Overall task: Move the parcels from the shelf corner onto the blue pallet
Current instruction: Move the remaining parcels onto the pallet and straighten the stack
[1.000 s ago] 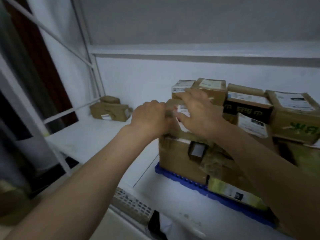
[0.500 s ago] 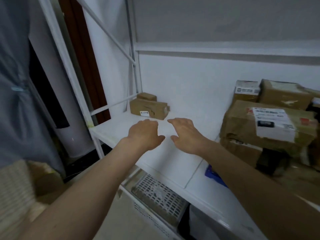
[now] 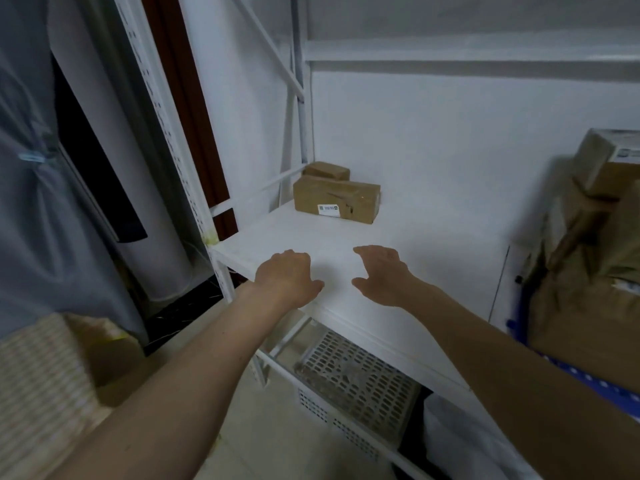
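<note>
Shelf: the flat white shelf board (image 3: pixel 398 237) runs from the near left edge to the far white wall. Most of its top is bare between the hands and the far corner.
Near edge: the front lip of the shelf lies just under the two wrists.
Left edge: a thin white rail (image 3: pixel 256 188) runs along the left side at the far corner, fixed to a white post with little holes (image 3: pixel 166 123).
Parcels: a long brown cardboard parcel with a white label (image 3: pixel 336 200) lies in the far left corner of the shelf. A smaller brown cardboard parcel (image 3: pixel 326 170) sits just behind it, close to the wall.
Pallet: the blue plastic pallet (image 3: pixel 588 379) shows at the right edge, on the same shelf. A heap of brown cardboard boxes (image 3: pixel 588 258) sits on it, blurred.
Way to the parcels: nothing lies on the shelf between the hands and the two parcels.
Under the shelf: a white plastic basket with many holes (image 3: pixel 349 379) stands below the near edge.
Far left: a grey cloth (image 3: pixel 41 188) hangs beside the post.
Left hand (image 3: pixel 289 277): it floats over the near part of the shelf, palm down, fingers loosely bent. It holds nothing.
Right hand (image 3: pixel 379 273): it floats just right of the left hand, palm down, fingers spread and a bit bent, thumb pointing left. It holds nothing.
Hands and parcels: both hands are well apart from the parcels.
</note>
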Demonstrator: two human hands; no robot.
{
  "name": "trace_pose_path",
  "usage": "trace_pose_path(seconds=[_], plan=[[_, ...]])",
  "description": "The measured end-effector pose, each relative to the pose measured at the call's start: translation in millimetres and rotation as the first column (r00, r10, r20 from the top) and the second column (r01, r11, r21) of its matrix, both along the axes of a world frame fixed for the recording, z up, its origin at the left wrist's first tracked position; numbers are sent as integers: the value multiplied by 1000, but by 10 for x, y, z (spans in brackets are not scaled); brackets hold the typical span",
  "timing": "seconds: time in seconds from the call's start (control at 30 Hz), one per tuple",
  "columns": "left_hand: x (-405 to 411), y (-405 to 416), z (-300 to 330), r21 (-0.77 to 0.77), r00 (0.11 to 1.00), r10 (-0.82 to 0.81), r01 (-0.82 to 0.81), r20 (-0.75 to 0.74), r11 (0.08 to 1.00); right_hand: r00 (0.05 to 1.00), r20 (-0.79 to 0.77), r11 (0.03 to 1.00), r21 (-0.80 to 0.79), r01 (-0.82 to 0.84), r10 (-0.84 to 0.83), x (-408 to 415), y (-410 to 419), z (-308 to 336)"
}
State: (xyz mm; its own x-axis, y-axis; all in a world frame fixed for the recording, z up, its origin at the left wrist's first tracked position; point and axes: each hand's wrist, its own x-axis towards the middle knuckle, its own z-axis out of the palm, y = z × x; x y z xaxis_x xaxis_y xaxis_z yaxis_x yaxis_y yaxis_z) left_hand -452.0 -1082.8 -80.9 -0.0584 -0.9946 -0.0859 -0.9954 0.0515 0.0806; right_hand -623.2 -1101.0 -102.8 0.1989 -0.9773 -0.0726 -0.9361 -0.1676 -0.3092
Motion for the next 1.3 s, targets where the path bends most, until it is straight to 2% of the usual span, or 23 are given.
trace_pose_path(seconds=[0.27, 0.4, 0.63, 0.73, 0.83, 0.93, 1.1, 1.2, 1.3], plan=[[328, -795, -254, 47, 1000, 4, -3, -22, 999, 995, 35, 994, 59, 87, -89, 126, -812, -176], [349, -1414, -349, 82, 1000, -19, 19, -3, 996, 982, 91, 984, 82, 156, -163, 119, -1365, -270], [201, -2570, -484, 113, 997, -73, 72, 4, 991, 961, 104, 962, 127, 242, -256, -23, -2271, -408], [180, -2955, -590, 127, 994, -77, 86, -73, 988, 946, 139, 953, 126, 277, -294, -83, -2626, -470], [237, -3238, -720, 147, 969, 0, 37, -247, 988, 907, 222, 933, 116, 340, -358, -90, -2908, -555], [310, -3538, -833, 179, 873, 153, -77, -463, 981, 810, 376, 889, 103, 446, -450, -63, -3136, -634], [398, -4129, -973, 227, 548, 318, -228, -774, 947, 608, 552, 799, 203, 566, -571, -85, -3463, -752], [507, -4351, -1079, 257, 358, 344, -269, -868, 928, 526, 616, 785, 270, 558, -586, -98, -3548, -785], [617, -4530, -1189, 295, 276, 368, -273, -888, 916, 427, 672, 757, 320, 569, -605, -83, -3602, -819]])
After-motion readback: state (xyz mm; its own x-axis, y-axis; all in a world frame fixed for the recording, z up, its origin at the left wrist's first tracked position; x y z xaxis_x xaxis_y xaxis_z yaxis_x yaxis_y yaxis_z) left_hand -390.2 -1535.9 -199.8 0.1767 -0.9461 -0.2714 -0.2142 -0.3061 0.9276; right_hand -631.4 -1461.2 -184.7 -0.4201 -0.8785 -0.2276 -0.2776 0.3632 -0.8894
